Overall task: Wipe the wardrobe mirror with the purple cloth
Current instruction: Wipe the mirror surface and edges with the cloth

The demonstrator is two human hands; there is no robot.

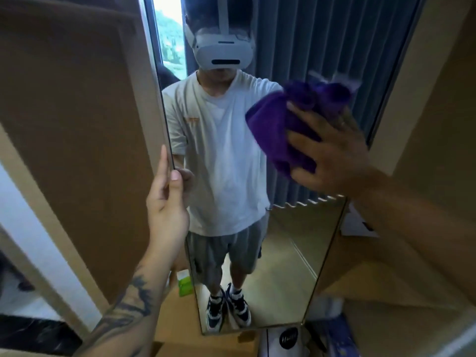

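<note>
The tall wardrobe mirror [296, 253] fills the middle of the view and reflects a person in a white shirt and grey shorts. The purple cloth [273, 124] lies bunched against the glass in the mirror's upper right part. My right hand [334, 155] presses on the cloth with its fingers spread flat. My left hand [167, 207] holds the mirror's left edge at mid height, with the thumb on the front of the glass and the index finger straight along the edge.
A brown wardrobe panel [77, 124] stands to the left of the mirror, and a beige wardrobe side [438, 124] to the right. Below the mirror sit a small green box [185, 284] and a white package with a black round label [288, 341].
</note>
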